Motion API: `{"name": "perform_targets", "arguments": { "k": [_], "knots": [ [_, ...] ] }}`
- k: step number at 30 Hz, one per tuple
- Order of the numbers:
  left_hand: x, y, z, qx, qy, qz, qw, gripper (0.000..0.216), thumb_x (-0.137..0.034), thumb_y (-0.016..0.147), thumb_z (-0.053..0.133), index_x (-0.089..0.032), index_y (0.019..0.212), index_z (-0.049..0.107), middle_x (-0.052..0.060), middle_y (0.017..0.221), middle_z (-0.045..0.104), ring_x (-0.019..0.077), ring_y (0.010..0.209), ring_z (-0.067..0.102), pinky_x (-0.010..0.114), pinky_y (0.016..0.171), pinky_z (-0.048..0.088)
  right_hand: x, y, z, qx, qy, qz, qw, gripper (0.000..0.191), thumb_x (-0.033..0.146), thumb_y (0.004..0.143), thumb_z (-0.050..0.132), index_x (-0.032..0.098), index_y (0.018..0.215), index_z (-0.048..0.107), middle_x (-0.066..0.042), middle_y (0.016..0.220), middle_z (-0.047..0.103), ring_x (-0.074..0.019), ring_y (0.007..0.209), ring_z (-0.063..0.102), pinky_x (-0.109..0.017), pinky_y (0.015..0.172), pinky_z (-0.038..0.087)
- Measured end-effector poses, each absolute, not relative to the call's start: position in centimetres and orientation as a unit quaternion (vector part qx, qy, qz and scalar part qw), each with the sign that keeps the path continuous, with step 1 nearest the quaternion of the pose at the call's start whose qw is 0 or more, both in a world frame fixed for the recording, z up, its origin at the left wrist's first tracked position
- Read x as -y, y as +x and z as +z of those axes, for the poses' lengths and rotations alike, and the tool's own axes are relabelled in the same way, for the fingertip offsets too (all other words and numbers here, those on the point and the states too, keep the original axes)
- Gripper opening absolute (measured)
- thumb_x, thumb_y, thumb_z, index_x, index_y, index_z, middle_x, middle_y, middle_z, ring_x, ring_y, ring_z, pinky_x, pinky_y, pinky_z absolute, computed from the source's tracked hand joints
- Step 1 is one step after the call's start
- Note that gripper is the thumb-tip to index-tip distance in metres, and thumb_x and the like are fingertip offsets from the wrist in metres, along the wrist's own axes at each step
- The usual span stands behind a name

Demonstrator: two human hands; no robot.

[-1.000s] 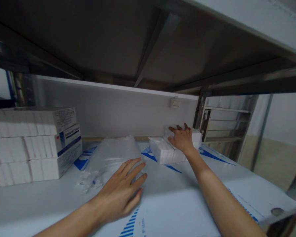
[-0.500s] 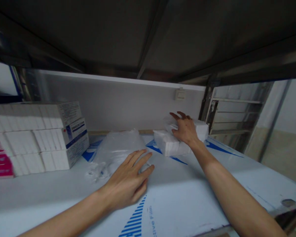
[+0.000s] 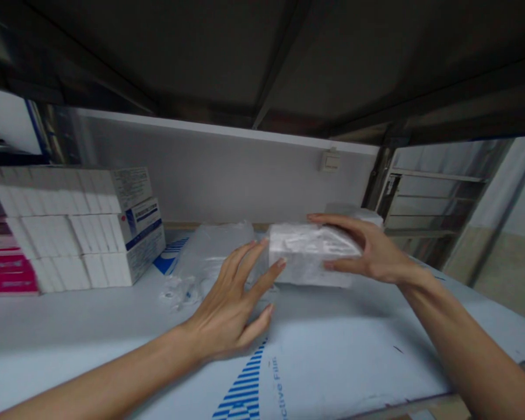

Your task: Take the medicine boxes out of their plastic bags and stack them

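My right hand (image 3: 367,248) grips a white box pack in clear plastic wrap (image 3: 306,256), thumb and fingers around its right end. The pack is slightly blurred and seems lifted a little off the shelf. Fingers spread, my left hand (image 3: 238,300) is by the pack's left end and holds nothing; whether a fingertip touches the pack I cannot tell. Beneath and behind that hand lies a flat clear plastic bag (image 3: 219,251) with a crumpled front end. More white boxes (image 3: 370,217) stand behind my right hand, partly hidden.
Stacked white cartons (image 3: 79,227) stand at the left, beside pink boxes (image 3: 9,265). The shelf (image 3: 332,344) carries blue-printed film. A dark upper shelf (image 3: 201,58) hangs low overhead. On the back wall is a switch (image 3: 330,161); a metal post (image 3: 380,175) rises at the right.
My right hand, earlier over the white boxes at the back, now holds a wrapped pack and has brought it nearer. My left hand has stayed almost in place, fingers still spread.
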State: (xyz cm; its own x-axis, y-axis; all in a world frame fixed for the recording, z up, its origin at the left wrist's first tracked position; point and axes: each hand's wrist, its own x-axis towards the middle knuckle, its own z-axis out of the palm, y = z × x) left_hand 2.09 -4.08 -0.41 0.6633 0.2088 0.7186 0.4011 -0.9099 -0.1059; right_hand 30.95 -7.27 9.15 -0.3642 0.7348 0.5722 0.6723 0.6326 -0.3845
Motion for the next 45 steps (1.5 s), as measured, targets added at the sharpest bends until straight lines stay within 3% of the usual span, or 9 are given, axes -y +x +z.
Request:
{"name": "perform_targets", "arguments": {
  "k": [3,7,13,21,27,31,34,38,45],
  "knots": [
    [4.2,1.9,-0.3,0.145,-0.908,-0.371,0.129,0.073,-0.029,0.093,0.049,-0.025,0.156,0.012,0.015,0.164,0.008,0.0398,0.148,0.013,0.066,0.114,0.025,8.4,30.4,7.6,0.853,-0.397,0.095,0.324,0.075,0.041,0.068,0.085,0.029,0.136,0.057,-0.009,0.141,0.057,-0.0307,0.133,0.05,-0.053,0.114,0.037],
    [4.7,1.8,0.1,0.08,-0.937,-0.317,0.121,0.068,-0.021,0.095,0.043,-0.022,0.155,0.011,0.015,0.158,0.033,0.0339,0.148,0.02,0.065,0.116,0.021,8.8,30.0,6.3,0.882,-0.364,0.132,0.267,0.078,0.047,0.069,0.084,0.031,0.139,0.054,-0.008,0.146,0.053,-0.0293,0.136,0.047,-0.053,0.115,0.034],
    [5.6,2.1,0.4,-0.01,-0.936,-0.339,0.096,0.07,-0.005,0.088,0.046,-0.019,0.152,0.02,0.012,0.117,0.062,0.0249,0.116,0.056,0.051,0.108,0.042,9.0,30.1,6.4,0.891,-0.393,0.127,0.19,0.082,0.048,0.071,0.082,0.031,0.144,0.049,-0.009,0.154,0.043,-0.0309,0.14,0.042,-0.053,0.115,0.032],
    [5.8,2.0,0.2,0.033,-0.9,-0.43,0.068,0.053,-0.017,0.089,0.053,-0.013,0.141,0.04,0.007,0.092,0.052,0.0218,0.088,0.051,0.041,0.079,0.054,10.1,29.5,7.7,0.891,-0.421,0.088,0.143,0.093,0.051,0.07,0.081,0.033,0.151,0.039,-0.007,0.153,0.045,-0.0319,0.138,0.044,-0.052,0.115,0.036],
    [6.0,1.0,1.9,0.014,-0.867,-0.48,0.13,0.015,-0.02,0.082,0.056,-0.018,0.097,0.057,0.007,0.095,0.053,0.0222,0.089,0.053,0.043,0.078,0.051,10.1,28.3,8.4,0.893,-0.41,0.086,0.163,0.054,0.048,0.08,0.073,0.032,0.13,0.063,-0.005,0.14,0.059,-0.0276,0.128,0.056,-0.046,0.11,0.043],
    [5.8,0.7,2.7,-0.009,-0.886,-0.435,0.16,0.004,-0.018,0.083,0.053,-0.019,0.085,0.055,0.011,0.111,0.063,0.025,0.107,0.056,0.043,0.088,0.051,10.2,27.9,8.7,0.894,-0.396,0.096,0.187,0.038,0.044,0.08,0.074,0.03,0.116,0.07,-0.004,0.136,0.062,-0.0258,0.126,0.057,-0.044,0.108,0.044],
    [5.6,0.9,2.6,-0.053,-0.898,-0.406,0.163,0.008,-0.014,0.084,0.05,-0.019,0.079,0.053,0.009,0.098,0.068,0.0216,0.102,0.059,0.039,0.091,0.052,10.4,27.4,9.0,0.892,-0.384,0.117,0.207,0.019,0.04,0.08,0.074,0.027,0.094,0.072,-0.004,0.132,0.064,-0.0246,0.123,0.059,-0.042,0.106,0.045],
    [5.3,1.1,2.3,-0.054,-0.891,-0.419,0.169,0.009,-0.01,0.084,0.051,-0.018,0.087,0.053,0.003,0.074,0.06,0.0182,0.077,0.055,0.035,0.076,0.051,10.6,26.7,9.4,0.883,-0.371,0.169,0.232,0.014,0.035,0.083,0.071,0.023,0.08,0.065,-0.006,0.116,0.071,-0.0225,0.109,0.065,-0.039,0.097,0.05],
    [4.9,0.5,2.9,-0.023,-0.882,-0.432,0.188,0.027,-0.013,0.083,0.049,-0.011,0.109,0.057,0.001,0.066,0.051,0.0185,0.064,0.047,0.037,0.062,0.046,10.5,26.8,9.6,0.884,-0.397,0.146,0.201,0.046,0.039,0.076,0.078,0.021,0.116,0.065,-0.001,0.089,0.065,-0.0189,0.087,0.063,-0.034,0.087,0.048]
  ]
}}
